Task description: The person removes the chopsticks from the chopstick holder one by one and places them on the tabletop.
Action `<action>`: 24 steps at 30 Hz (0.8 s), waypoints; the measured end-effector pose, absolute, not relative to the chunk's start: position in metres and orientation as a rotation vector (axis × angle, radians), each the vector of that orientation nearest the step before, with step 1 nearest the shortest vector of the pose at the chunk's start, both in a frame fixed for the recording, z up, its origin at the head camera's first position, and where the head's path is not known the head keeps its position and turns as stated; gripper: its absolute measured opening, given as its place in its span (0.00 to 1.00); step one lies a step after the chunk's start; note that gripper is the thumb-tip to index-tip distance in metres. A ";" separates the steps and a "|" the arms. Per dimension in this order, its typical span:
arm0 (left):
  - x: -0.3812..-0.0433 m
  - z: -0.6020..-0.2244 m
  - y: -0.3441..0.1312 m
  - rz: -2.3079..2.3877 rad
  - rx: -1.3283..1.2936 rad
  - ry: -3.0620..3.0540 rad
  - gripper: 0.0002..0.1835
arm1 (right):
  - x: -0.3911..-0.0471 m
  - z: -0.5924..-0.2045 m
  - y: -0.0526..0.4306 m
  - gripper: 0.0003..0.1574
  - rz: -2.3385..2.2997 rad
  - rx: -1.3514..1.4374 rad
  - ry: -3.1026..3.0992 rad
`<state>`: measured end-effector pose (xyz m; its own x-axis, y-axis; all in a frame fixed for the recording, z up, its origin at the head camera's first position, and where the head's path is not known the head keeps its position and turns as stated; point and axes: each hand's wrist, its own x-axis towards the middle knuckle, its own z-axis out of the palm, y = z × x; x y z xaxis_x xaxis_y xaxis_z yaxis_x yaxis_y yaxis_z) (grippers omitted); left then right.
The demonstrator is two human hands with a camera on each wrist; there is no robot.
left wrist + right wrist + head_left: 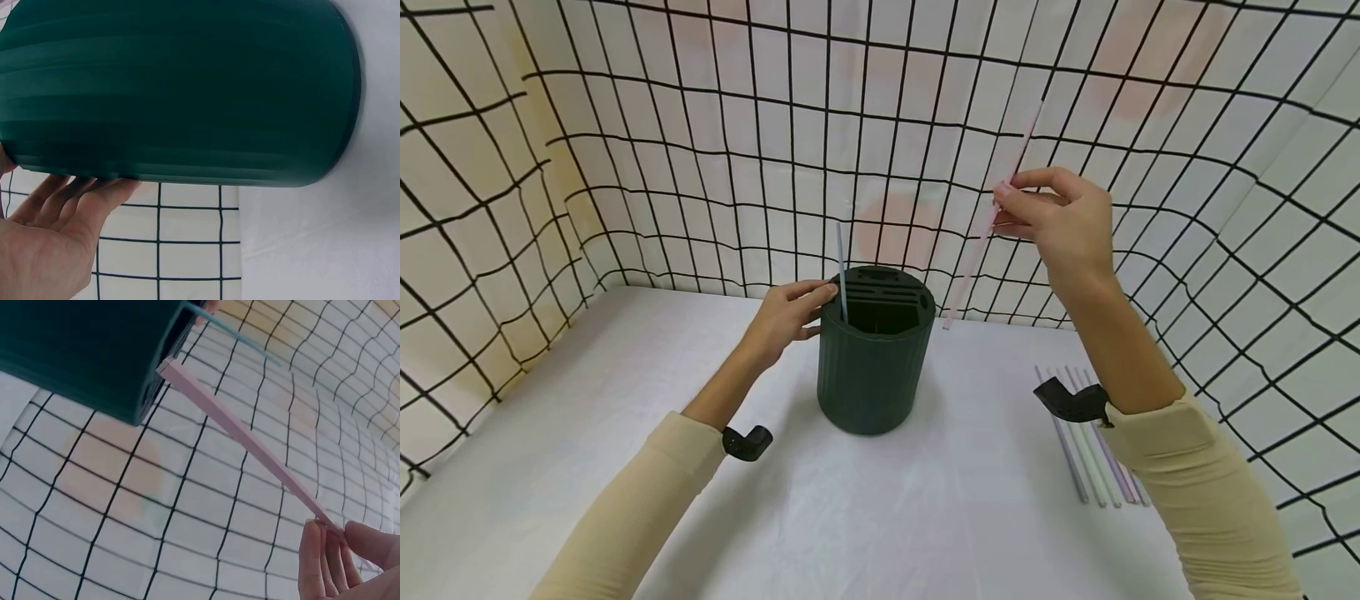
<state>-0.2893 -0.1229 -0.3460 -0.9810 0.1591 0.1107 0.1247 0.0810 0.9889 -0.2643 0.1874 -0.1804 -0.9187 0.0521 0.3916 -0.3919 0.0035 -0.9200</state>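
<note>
A dark green ribbed round container [868, 383] stands upright on the white surface, its top divided into slots and a larger opening. My left hand [784, 318] holds it at its left rim, and in the left wrist view the fingers [81, 203] lie against its side. One pale blue stick [841, 258] stands in the opening near that hand. Raised to the right of the container, my right hand [1067, 218] pinches a long thin pink stick [231, 430] between thumb and fingertips. The stick slants, its lower end down to the right of the rim in the head view.
Several purple, green and pink sticks [1093, 467] lie side by side on the white tabletop [880, 533], partly under my right forearm. A black wire grid [737, 150] closes off the back and both sides. Each wrist carries a small black camera mount [747, 443].
</note>
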 end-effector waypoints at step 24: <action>-0.290 -0.346 -0.123 2.090 0.299 2.284 0.28 | -0.293 -0.275 0.305 0.32 1.685 -0.104 -2.528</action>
<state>-0.2898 -0.1229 -0.3463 -0.9811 0.1618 0.1064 0.1203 0.0788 0.9896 -0.2926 0.3055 -0.2749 -0.9925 0.1130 0.0468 0.0003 0.3846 -0.9231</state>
